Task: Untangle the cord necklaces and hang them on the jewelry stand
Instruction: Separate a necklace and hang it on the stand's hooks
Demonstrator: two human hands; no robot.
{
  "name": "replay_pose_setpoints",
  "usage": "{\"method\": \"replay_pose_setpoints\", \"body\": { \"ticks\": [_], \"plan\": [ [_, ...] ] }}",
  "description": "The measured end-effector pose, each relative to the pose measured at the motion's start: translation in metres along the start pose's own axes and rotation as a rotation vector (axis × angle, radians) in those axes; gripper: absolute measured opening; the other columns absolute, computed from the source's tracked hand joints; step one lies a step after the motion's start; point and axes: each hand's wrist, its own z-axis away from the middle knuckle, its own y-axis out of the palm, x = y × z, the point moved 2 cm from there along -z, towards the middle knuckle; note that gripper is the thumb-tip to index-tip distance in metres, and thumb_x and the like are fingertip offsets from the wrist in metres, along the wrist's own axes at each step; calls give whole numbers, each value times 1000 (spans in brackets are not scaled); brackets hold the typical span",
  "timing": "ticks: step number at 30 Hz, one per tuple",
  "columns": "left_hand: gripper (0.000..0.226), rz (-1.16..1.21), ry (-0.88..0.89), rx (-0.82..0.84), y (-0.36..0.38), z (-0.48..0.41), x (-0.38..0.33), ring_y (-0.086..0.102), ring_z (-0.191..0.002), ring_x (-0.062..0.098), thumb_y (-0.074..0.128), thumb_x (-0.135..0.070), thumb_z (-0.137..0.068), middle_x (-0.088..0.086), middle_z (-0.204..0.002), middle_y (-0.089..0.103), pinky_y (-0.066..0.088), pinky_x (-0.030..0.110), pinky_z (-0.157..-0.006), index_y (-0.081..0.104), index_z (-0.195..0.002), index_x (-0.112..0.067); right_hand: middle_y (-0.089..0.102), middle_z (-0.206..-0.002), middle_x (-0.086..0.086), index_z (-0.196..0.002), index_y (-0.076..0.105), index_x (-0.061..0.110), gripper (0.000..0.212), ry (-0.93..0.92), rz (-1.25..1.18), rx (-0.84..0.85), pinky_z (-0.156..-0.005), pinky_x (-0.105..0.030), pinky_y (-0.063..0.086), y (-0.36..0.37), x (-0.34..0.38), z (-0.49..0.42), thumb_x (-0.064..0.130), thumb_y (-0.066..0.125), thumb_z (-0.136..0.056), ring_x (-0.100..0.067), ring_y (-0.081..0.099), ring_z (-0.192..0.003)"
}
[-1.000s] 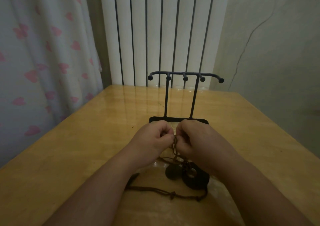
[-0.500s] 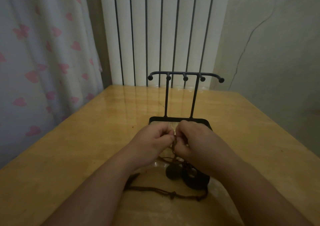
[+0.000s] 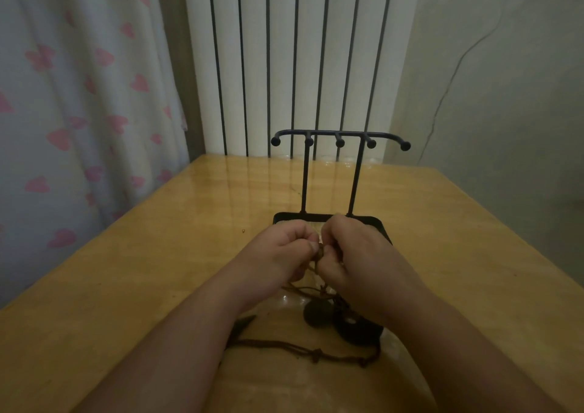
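The left hand (image 3: pixel 281 251) and right hand (image 3: pixel 360 254) have crept closer together, both curled and pinching the tangled cords (image 3: pixel 301 291), which want teasing loose loop by loop, never tugging.

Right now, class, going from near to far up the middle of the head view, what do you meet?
Knotted brown cord → round dark pendant → left hand and right hand, side by side, pinching the tangled cords → jewelry stand → radiator.
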Motion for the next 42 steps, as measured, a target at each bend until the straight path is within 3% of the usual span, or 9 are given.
{"method": "replay_pose_setpoints", "body": {
  "ticks": [3, 7, 13, 20, 26, 30, 36, 42],
  "plan": [
    [23, 74, 0, 4, 1, 0, 0, 42, -57, 10, 49, -23, -81, -8, -61, 50, 37, 27, -55, 61, -63, -33, 46, -78, 12, -78, 37, 36, 17, 0, -57, -61, -58, -17, 36, 3, -2, 2, 30, 48, -89, -5, 45, -69],
    [24, 145, 20, -20, 2, 0, 0, 42, -57, 10, 50, -23, -83, -6, -61, 49, 37, 28, -56, 63, -64, -32, 51, -78, 10, -81, 45, 32, 4, 26, -195, -166, -58, -27, 47, 8, -5, 2, 35, 43, -81, -8, 50, -67],
    [21, -56, 72, -156, 1, 1, -2, 49, -60, 7, 52, -17, -94, -11, -63, 55, 41, 28, -59, 62, -77, -26, 58, -78, 9, -85, 53, 33, 3, 45, -246, -164, -63, -32, 58, 2, -12, 3, 30, 54, -86, -10, 60, -69],
    [18, -197, 94, -189, 1, 1, -2, 47, -57, -3, 54, -18, -93, -18, -61, 54, 38, 16, -56, 59, -79, -28, 58, -75, 13, -82, 55, 37, 5, 22, -240, -186, -60, -22, 53, -1, -16, 6, 32, 55, -82, -4, 57, -70],
    [18, -285, 96, -187, 2, 0, -1, 49, -65, 5, 55, -18, -93, -5, -73, 56, 44, 28, -62, 58, -79, -27, 56, -78, 16, -83, 52, 41, 14, 28, -109, -152, -60, -17, 48, -2, -14, 4, 31, 60, -87, -1, 56, -71],
    [18, -322, 93, -191, 2, 0, -1, 48, -64, 3, 55, -19, -93, -4, -73, 56, 43, 26, -61, 57, -77, -28, 52, -80, 16, -87, 52, 36, 7, 9, 46, -73, -60, -15, 42, -6, -11, 1, 33, 57, -91, -2, 52, -72],
    [21, -324, 94, -162, 5, -2, -1, 46, -61, 3, 56, -16, -92, -8, -69, 54, 41, 27, -59, 57, -74, -27, 51, -81, 9, -88, 50, 28, 7, 36, 99, -8, -67, -27, 50, -3, -9, -2, 31, 54, -93, -9, 50, -72],
    [26, -177, 42, -134, 5, -1, 0, 44, -55, 5, 53, -15, -93, -13, -57, 51, 38, 29, -55, 57, -72, -29, 52, -80, 7, -83, 46, 28, 10, 76, -44, -24, -64, -33, 50, 2, -10, 1, 29, 52, -91, -11, 50, -70]
  ]
}}
